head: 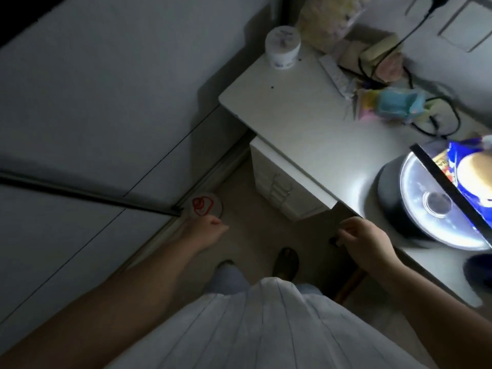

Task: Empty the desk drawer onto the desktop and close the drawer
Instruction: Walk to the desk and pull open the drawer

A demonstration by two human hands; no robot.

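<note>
Desk drawer (282, 187) shut, in unit under desktop (306, 123) left end. Rigid; likely slides; take by front handle. Right hand (364, 242) at desk front edge, fingers curled, hold undeterminable. Left hand (206, 231) loosely fisted, apparently empty, hanging well clear of drawer.

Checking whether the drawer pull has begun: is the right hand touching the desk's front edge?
Cannot tell. In the head view the right hand sits at the desk edge, but shadow hides any contact.
</note>
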